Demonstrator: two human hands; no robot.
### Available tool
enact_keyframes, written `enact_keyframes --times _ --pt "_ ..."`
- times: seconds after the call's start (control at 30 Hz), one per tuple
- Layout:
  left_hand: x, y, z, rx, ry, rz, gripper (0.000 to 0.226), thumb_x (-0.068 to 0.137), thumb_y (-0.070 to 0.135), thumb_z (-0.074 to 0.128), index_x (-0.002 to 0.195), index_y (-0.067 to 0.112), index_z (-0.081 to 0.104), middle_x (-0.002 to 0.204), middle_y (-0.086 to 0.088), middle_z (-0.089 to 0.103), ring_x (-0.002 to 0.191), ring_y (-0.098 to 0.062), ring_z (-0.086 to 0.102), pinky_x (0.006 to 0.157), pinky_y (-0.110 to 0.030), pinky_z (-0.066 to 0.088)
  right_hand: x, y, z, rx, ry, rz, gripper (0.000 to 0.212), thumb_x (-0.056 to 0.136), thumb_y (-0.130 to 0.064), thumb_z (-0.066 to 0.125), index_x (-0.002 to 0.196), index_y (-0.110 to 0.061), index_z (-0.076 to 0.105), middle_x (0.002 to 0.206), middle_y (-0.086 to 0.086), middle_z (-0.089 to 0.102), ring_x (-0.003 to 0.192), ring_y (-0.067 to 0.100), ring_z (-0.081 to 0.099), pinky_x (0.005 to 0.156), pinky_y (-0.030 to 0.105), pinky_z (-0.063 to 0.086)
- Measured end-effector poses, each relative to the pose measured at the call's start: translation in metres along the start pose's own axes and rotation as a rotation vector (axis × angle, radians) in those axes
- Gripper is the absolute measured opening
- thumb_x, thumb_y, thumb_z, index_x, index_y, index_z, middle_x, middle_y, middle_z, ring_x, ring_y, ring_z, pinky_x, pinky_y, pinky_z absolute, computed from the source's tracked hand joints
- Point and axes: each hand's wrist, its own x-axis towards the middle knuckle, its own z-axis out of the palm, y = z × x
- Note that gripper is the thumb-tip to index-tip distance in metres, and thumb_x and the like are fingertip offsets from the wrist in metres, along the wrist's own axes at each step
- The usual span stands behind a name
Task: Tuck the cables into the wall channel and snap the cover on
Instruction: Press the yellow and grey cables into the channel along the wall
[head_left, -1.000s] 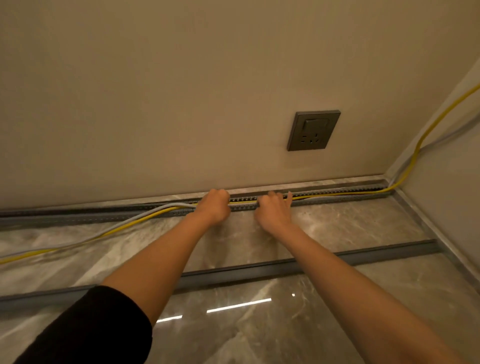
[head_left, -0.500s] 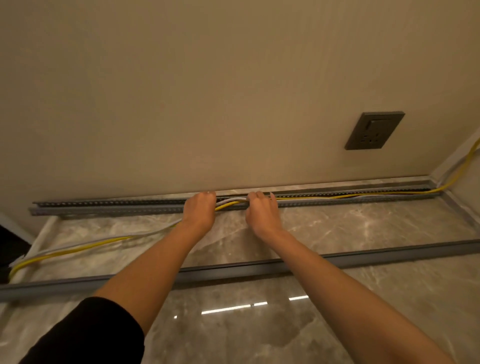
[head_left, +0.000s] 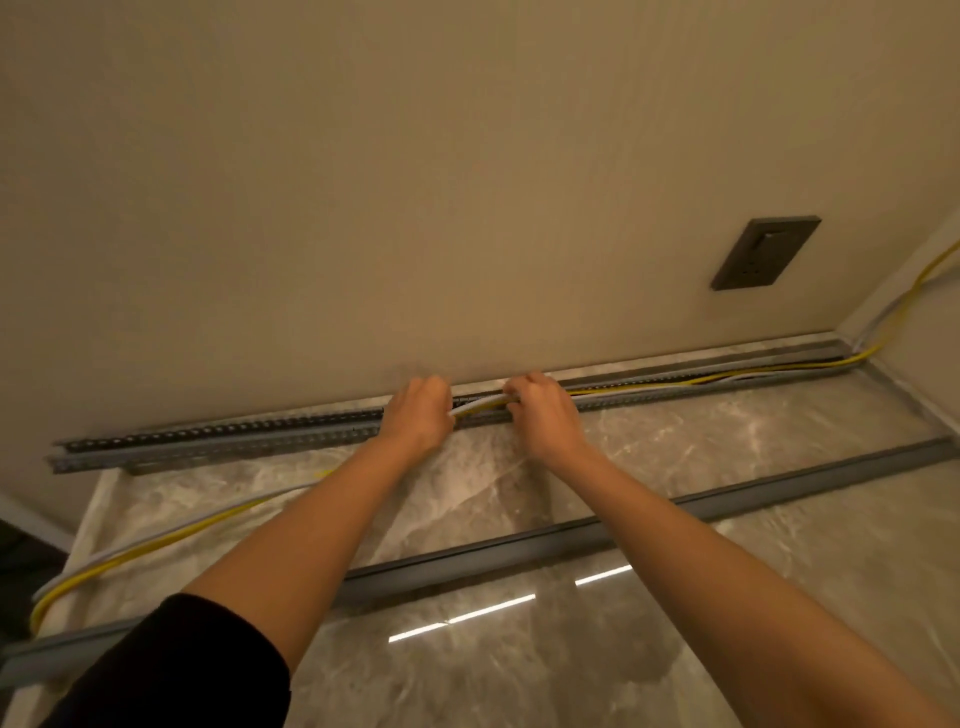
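A grey slotted wall channel (head_left: 218, 441) runs along the foot of the beige wall. A yellow cable (head_left: 727, 375) and a grey-white cable (head_left: 753, 373) lie inside it on the right. My left hand (head_left: 415, 415) and my right hand (head_left: 545, 415) both grip the cables at the channel's middle, a short span of cable showing between them. Left of my left hand the cables leave the channel and trail loose over the floor (head_left: 156, 540). The long grey cover strip (head_left: 519, 545) lies on the floor, under my forearms.
A dark wall socket (head_left: 763, 253) sits on the wall at right. The cables climb the right corner (head_left: 919, 280). The floor is glossy marble tile (head_left: 675, 441). A dark opening (head_left: 21, 556) shows at the far left.
Both hands have shifted left along the channel, and the view has swung left with them. More cable now lies inside the channel on the right.
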Motion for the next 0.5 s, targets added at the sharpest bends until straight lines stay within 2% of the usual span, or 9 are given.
enact_keyframes --times 0.2,0.3,0.4,0.47,0.5 --pt "0.007 -0.001 -0.009 0.265 0.108 0.201 0.026 0.092 0.0 0.043 0.117 0.002 0.051 0.125 -0.017 0.054 0.116 -0.035 0.05 0.089 -0.04 0.042 0.008 0.002 -0.001 0.017 0.046 0.055 0.027 0.095 -0.011 0.045 0.108 -0.005 0.067 0.111 0.016 0.062 0.106 0.033 0.058 0.083 0.038 0.046" --pt "0.011 -0.005 -0.008 0.413 0.122 0.27 0.03 0.091 -0.006 0.043 0.119 0.003 0.05 0.127 -0.016 0.053 0.119 -0.033 0.049 0.089 -0.04 0.044 0.008 0.004 0.003 -0.021 0.083 -0.007 0.027 0.095 -0.011 0.046 0.11 -0.004 0.067 0.112 0.016 0.058 0.109 0.032 0.053 0.085 0.037 0.042" --pt "0.015 -0.01 -0.002 0.45 0.113 0.32 0.029 0.092 -0.004 0.043 0.119 0.004 0.052 0.126 -0.015 0.053 0.12 -0.031 0.047 0.09 -0.038 0.044 0.007 0.005 0.01 -0.02 0.05 -0.017 0.027 0.096 -0.006 0.044 0.117 -0.003 0.06 0.118 0.018 0.051 0.112 0.031 0.048 0.09 0.038 0.04" --pt "0.015 -0.013 0.0 0.431 0.128 0.375 0.023 0.089 -0.008 0.049 0.109 0.0 0.058 0.115 -0.019 0.059 0.11 -0.033 0.055 0.08 -0.04 0.048 0.006 0.008 0.014 -0.043 0.024 -0.021 0.024 0.096 -0.006 0.044 0.116 -0.002 0.057 0.117 0.017 0.051 0.109 0.031 0.051 0.083 0.037 0.041" --pt "0.014 -0.016 0.0 0.417 0.151 0.429 0.018 0.081 -0.011 0.058 0.097 -0.003 0.062 0.101 -0.021 0.063 0.097 -0.035 0.061 0.069 -0.038 0.051 0.004 0.007 0.013 -0.053 0.026 -0.024 0.022 0.094 -0.005 0.047 0.113 -0.001 0.058 0.114 0.017 0.053 0.104 0.031 0.054 0.075 0.036 0.041"
